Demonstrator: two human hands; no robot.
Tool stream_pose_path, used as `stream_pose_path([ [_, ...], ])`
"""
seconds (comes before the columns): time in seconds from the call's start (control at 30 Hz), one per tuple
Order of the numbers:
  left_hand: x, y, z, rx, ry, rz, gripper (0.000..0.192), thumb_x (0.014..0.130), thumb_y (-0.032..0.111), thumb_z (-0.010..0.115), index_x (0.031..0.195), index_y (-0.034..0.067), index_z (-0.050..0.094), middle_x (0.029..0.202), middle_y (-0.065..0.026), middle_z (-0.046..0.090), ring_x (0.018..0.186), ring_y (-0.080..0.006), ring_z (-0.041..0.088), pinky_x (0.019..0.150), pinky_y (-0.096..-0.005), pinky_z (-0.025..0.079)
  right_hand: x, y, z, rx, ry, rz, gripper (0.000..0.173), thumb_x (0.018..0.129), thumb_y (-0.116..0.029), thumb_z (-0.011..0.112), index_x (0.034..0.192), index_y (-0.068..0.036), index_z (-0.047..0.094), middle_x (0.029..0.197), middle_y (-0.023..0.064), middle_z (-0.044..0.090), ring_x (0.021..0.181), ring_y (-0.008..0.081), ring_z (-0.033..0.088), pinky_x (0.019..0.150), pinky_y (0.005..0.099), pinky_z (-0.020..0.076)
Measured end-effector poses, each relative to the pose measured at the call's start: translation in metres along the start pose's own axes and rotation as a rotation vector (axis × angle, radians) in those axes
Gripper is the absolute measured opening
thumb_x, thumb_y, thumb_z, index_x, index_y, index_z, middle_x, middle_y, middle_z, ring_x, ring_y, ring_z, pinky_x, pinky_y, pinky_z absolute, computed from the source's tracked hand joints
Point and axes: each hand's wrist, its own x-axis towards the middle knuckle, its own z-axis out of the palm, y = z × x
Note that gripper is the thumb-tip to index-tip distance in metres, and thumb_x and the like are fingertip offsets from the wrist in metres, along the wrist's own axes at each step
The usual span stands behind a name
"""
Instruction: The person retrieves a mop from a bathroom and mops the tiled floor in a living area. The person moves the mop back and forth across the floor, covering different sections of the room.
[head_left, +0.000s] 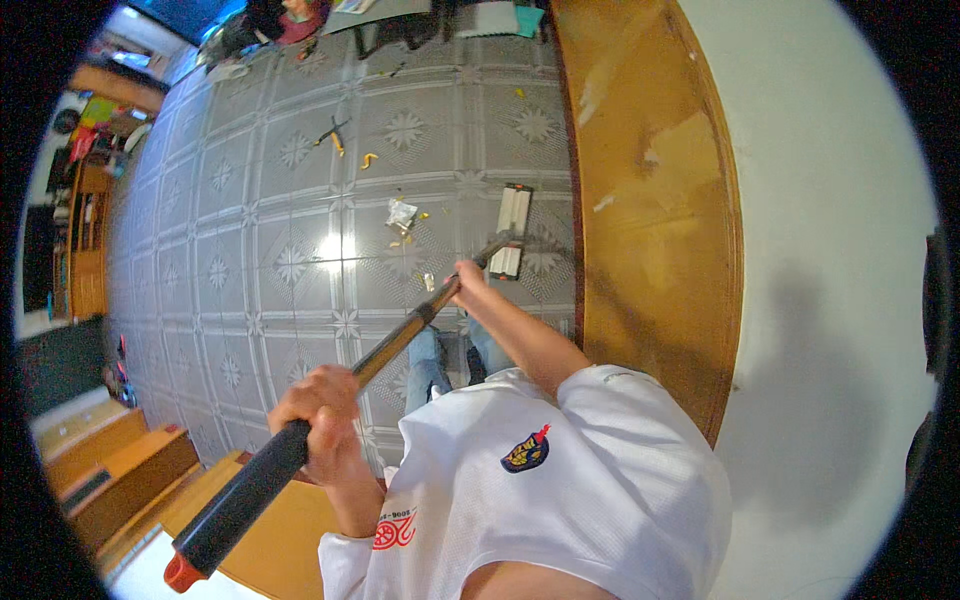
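My left hand (319, 420) is wrapped around the black grip at the upper end of a flat mop's pole (394, 349), just below its orange hanging loop (182, 574). Farther down, my right hand (471, 281) grips the same pole near the mop head. The mop head (514, 210), a long pale plate with dark ends, lies on the patterned tile floor (300, 202) near the wooden panel. Its underside is hidden. To its left are a crumpled silvery wrapper (401, 214), yellow scraps (407, 238) and a small pale scrap (429, 281).
A splayed black-and-yellow item (334, 136) and a curled yellow strip (369, 160) lie farther off. The wooden panel (652, 225) and white wall (817, 187) run along the right. Wooden furniture (127, 465) stands at lower left, with table legs (397, 45) at the far end.
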Motion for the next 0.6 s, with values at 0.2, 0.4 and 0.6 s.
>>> stream_pose_path([
  [0.2,-0.032,0.034,-0.021,0.216,0.198,0.157,0.029,0.073,0.022,0.061,0.059,0.008,0.04,0.049,-0.0024,0.043,0.046,-0.0151,0.041,0.053,-0.0318,0.035,-0.014,0.085,0.052,-0.36,-0.103,0.093,0.019,0.077,-0.015,0.045,0.089,-0.002,0.039,0.078,0.0137,0.044,0.051,0.0244,0.046,0.042,0.0369,0.0436],
  [0.4,-0.058,0.076,-0.043,0.283,0.284,0.299,0.029,0.076,0.027,0.058,0.059,0.013,0.04,0.049,0.0015,0.042,0.048,-0.0135,0.041,0.056,-0.0301,0.034,-0.068,0.122,0.089,-0.452,-0.19,0.138,0.026,0.076,-0.016,0.048,0.092,0.001,0.037,0.072,0.0153,0.044,0.052,0.0257,0.046,0.05,0.0414,0.0438],
  [0.6,-0.074,0.087,-0.077,0.149,0.26,0.245,0.024,0.079,0.022,0.053,0.059,0.013,0.042,0.05,0.0016,0.044,0.051,-0.0138,0.043,0.058,-0.0303,0.034,-0.07,0.09,0.055,-0.392,-0.158,0.116,0.03,0.074,-0.019,0.049,0.1,-0.006,0.042,0.082,0.0141,0.049,0.058,0.0277,0.051,0.053,0.0443,0.0472],
])
